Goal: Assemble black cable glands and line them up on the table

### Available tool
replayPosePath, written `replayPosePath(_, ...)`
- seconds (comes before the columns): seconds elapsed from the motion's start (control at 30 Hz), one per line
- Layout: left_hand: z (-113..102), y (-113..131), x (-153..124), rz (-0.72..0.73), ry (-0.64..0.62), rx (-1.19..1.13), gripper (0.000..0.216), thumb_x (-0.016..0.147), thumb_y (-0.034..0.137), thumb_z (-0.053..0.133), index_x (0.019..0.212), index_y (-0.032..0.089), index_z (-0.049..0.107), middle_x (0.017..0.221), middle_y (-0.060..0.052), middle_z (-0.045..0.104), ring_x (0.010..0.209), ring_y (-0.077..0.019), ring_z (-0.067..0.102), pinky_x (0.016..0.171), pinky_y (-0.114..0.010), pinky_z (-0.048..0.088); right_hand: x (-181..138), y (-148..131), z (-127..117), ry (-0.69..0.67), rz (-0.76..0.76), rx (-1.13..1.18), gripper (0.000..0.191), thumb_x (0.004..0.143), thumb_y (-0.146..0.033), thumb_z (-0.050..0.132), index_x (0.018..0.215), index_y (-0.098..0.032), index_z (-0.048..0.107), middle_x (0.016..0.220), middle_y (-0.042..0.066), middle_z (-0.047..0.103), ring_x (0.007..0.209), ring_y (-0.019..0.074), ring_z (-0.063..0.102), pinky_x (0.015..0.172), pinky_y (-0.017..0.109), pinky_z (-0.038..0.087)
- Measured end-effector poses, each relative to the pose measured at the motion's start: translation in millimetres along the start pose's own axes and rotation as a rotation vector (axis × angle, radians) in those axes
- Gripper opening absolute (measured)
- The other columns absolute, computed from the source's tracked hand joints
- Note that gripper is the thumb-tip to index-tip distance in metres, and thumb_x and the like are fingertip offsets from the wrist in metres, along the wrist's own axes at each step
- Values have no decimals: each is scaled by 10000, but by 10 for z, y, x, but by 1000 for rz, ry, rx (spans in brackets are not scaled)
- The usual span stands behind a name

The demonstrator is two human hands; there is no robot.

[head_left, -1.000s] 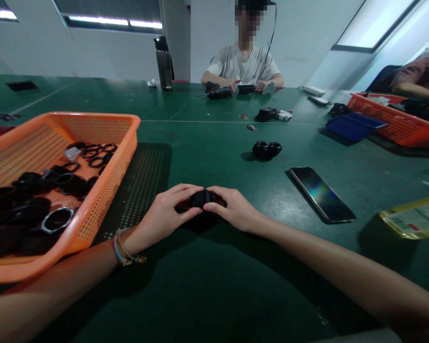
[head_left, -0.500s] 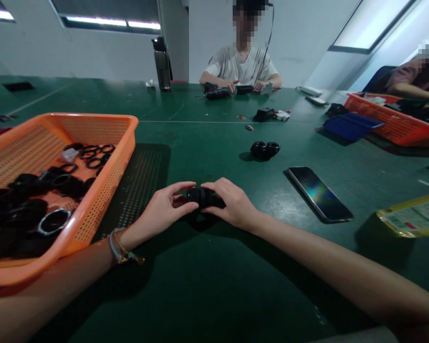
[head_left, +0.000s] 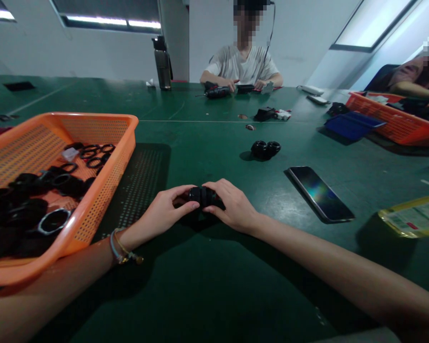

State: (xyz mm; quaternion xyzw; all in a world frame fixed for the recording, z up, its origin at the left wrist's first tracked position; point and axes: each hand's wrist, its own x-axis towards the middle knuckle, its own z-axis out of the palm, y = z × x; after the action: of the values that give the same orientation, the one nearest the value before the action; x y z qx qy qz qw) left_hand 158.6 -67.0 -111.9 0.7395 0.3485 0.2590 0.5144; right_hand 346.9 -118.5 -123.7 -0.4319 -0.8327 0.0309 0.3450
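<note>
Pinched between both grips: left hand [head_left: 164, 209] and right hand [head_left: 234, 207] closed on black round part [head_left: 201, 196], low over green desk [head_left: 207, 286], beside orange basket [head_left: 103, 181].

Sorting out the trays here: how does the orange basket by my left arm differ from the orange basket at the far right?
The near orange basket sits beside the left hand and holds black rings and round black parts; the far orange basket lies by another person's arm, its contents mostly hidden. The near one looks large and shows its mesh wall; the far one looks small and low. Both are orange and rest on the green table.
</note>
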Motion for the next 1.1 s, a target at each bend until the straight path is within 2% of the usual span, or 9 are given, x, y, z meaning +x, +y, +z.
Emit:
replayPosePath(0.23, -13, -28, -12, 60, 28, 145, 491, 702, 435, 605, 1062, 103, 641, 989, -102, 712, 886, -244, 659, 786, -346, 529, -9, -62, -13, -82, 94, 26, 306, 896, -342, 453, 1074, -97, 497, 968, 141, 631, 830, 214, 573, 728, 373, 491)
replayPosePath(0.47, -32, 5, -56, 164, 22, 323, 399, 776, 393, 551, 1068, 139, 644, 928, -68, 705, 846, -211, 649, 750, -298, 510, -11, -70, -33, -140, 156, 66, 297, 882, -317, 472, 1090, -106, 497, 1003, 138, 630, 881, 214, 580, 752, 373, 483)
replayPosePath(0.77, -29, -3, -79, 296, 64, 488, 343, 799, 350, 576, 1074, 151, 623, 997, -73, 688, 914, -193, 631, 812, -284, 495, 36, -108, -51, -203, 295, 122, 311, 837, -266, 534, 1089, -84, 538, 1031, 146, 646, 913, 223, 600, 803, 370, 473)
replayPosePath(1.1, -33, -40, -94, 449, 103, 582, 351, 829, 388, 562, 1076, 143, 607, 980, -88, 686, 895, -190, 627, 807, -305, 513, 54, -153, -90, -233, 419, 293, 252, 848, -255, 508, 1045, -109, 565, 920, 89, 654, 792, 186, 587, 710, 320, 449)
